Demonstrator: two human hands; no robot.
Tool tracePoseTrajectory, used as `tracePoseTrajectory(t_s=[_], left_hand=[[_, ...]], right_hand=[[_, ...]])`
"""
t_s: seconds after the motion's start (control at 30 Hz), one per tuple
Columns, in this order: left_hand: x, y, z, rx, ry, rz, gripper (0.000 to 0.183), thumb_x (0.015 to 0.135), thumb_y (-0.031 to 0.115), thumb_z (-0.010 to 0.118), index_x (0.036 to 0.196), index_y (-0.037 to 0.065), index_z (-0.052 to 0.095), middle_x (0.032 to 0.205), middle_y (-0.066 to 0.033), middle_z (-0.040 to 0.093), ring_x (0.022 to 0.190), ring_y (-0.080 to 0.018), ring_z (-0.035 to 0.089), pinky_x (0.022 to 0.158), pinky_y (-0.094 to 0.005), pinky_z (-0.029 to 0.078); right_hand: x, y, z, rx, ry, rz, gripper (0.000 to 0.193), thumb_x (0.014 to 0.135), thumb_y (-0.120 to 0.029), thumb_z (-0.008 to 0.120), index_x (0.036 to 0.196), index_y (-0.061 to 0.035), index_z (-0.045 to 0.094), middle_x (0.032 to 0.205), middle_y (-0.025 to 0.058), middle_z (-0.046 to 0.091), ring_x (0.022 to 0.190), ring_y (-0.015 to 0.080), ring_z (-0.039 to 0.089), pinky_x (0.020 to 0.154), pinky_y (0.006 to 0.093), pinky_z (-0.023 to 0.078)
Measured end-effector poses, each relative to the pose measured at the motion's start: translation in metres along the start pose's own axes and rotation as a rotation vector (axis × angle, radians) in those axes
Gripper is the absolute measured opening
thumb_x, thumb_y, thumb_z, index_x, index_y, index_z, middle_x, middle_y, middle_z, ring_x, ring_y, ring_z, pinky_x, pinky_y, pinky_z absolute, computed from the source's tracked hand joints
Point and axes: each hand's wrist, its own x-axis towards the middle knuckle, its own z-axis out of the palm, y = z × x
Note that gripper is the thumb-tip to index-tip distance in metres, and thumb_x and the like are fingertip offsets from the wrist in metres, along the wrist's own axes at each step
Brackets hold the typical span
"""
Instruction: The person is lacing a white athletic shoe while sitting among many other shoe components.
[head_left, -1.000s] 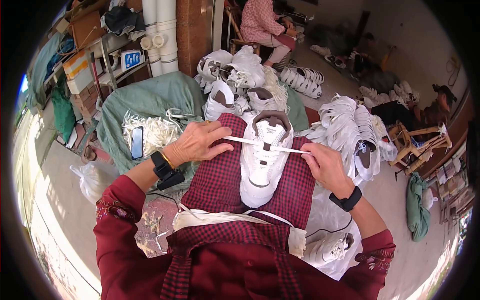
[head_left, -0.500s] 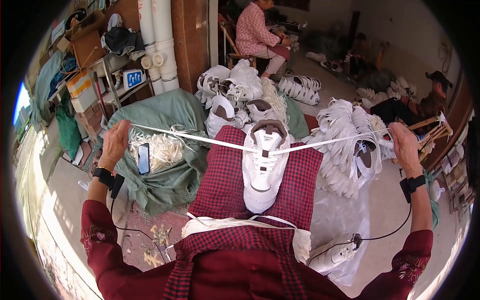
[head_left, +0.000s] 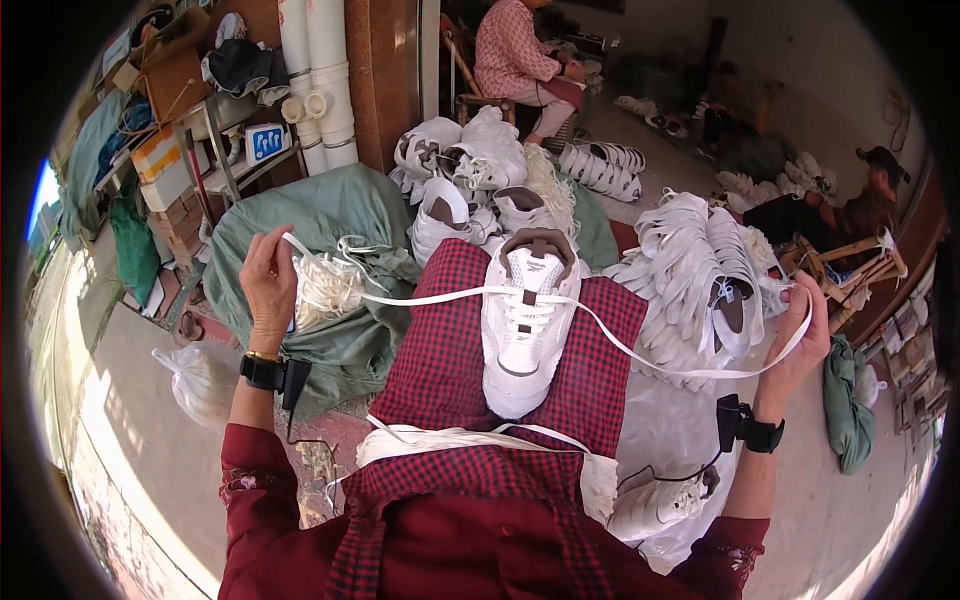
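Observation:
A white sneaker [head_left: 522, 352] with a brown lining rests on my lap over a red-and-black checked apron [head_left: 430, 370], toe toward me. One flat white shoelace [head_left: 700, 374] passes through its upper eyelets, and a length runs out to each side. My left hand [head_left: 268, 290] pinches the left end, above a heap of cream laces [head_left: 328, 290]. Out to the right, my right hand [head_left: 803, 335] grips the other end between thumb and fingers; that side sags in a loose curve. A bundle of white laces [head_left: 450, 442] lies across my waist.
A green sack [head_left: 335, 200] is under the lace heap. White shoes [head_left: 470, 165] are piled beyond my knees, with a stacked row [head_left: 680, 260] at right. A single shoe [head_left: 665, 510] lies near my right side. Another person [head_left: 510, 60] sits at the back.
Both hands have come inward from their wide spread, and the lace has gone from taut to slack. My left hand is lower and partly covers the heap, hiding the phone seen before.

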Motion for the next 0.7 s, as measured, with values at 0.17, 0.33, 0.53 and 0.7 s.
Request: tracePoseTrajectory(t_s=[0.17, 0.33, 0.53, 0.7], left_hand=[[-0.011, 0.071, 0.076, -0.461, -0.208, -0.023, 0.017, 0.098, 0.003, 0.064, 0.113, 0.003, 0.073, 0.083, -0.0062, 0.066, 0.072, -0.0108, 0.064, 0.066, -0.026, 0.052], [-0.034, 0.118, 0.116, -0.968, -0.562, -0.281, 0.019, 0.101, 0.008, 0.066, 0.116, 0.0, 0.074, 0.094, -0.0062, 0.076, 0.086, -0.0093, 0.071, 0.071, -0.0241, 0.055], [-0.051, 0.12, 0.13, -1.045, -0.663, -0.397, 0.021, 0.101, 0.008, 0.065, 0.119, -0.002, 0.073, 0.098, -0.0079, 0.077, 0.091, -0.0115, 0.071, 0.081, -0.0263, 0.059], [-0.058, 0.115, 0.131, -1.068, -0.69, -0.522, 0.021, 0.102, 0.008, 0.064, 0.119, -0.001, 0.073, 0.099, -0.0088, 0.077, 0.092, -0.0124, 0.072, 0.083, -0.0266, 0.059]], right_hand=[[-0.075, -0.017, 0.102, 0.529, -0.577, 0.246, 0.012, 0.098, -0.006, 0.072, 0.105, 0.0031, 0.071, 0.093, 0.003, 0.071, 0.078, 0.0052, 0.062, 0.065, 0.0206, 0.047], [-0.097, -0.022, 0.146, 0.509, -0.779, 0.206, 0.011, 0.092, -0.005, 0.076, 0.099, 0.002, 0.071, 0.088, 0.0021, 0.07, 0.068, 0.003, 0.056, 0.06, 0.0209, 0.047], [-0.1, -0.021, 0.145, 0.475, -0.803, 0.234, 0.01, 0.093, -0.004, 0.074, 0.098, 0.0021, 0.069, 0.087, 0.0013, 0.07, 0.07, 0.0031, 0.058, 0.06, 0.0205, 0.047], [-0.102, -0.02, 0.15, 0.561, -0.82, 0.294, 0.012, 0.094, -0.004, 0.073, 0.102, 0.0026, 0.067, 0.092, 0.0014, 0.069, 0.078, 0.0044, 0.061, 0.07, 0.0205, 0.05]])
